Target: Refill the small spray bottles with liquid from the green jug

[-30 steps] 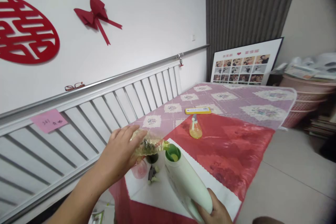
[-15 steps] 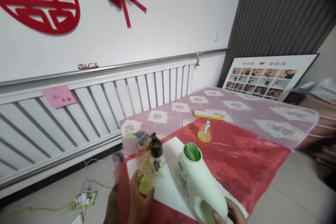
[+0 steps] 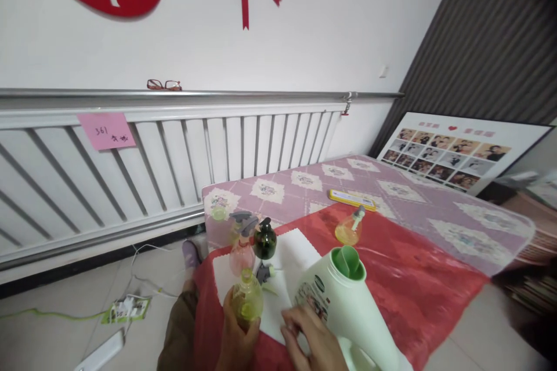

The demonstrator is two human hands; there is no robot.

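Note:
My left hand [image 3: 240,324] is wrapped around a clear yellow bottle [image 3: 248,300] whose narrow neck has no top on it. A grey spray head [image 3: 263,272] lies just behind it on the white paper [image 3: 285,249]. My right hand [image 3: 311,333] is empty, fingers bent with a gap between them, in front of a pale green detergent jug [image 3: 343,295]. The jug's mouth has a green pouring spout [image 3: 349,262]. Behind the yellow bottle stand a pink spray bottle [image 3: 242,256] and a dark green pump bottle [image 3: 265,240].
A spray bottle with yellow liquid [image 3: 348,231] stands on the red cloth [image 3: 404,266], near a yellow-edged box [image 3: 352,199]. A purple tablecloth [image 3: 391,232] covers the table beside a white radiator [image 3: 243,139]. A power strip [image 3: 102,353] and cords lie on the floor.
My right hand has let go of the jug's lower end and come left in front of it. The left hand still holds the yellow bottle. The whole view has shifted.

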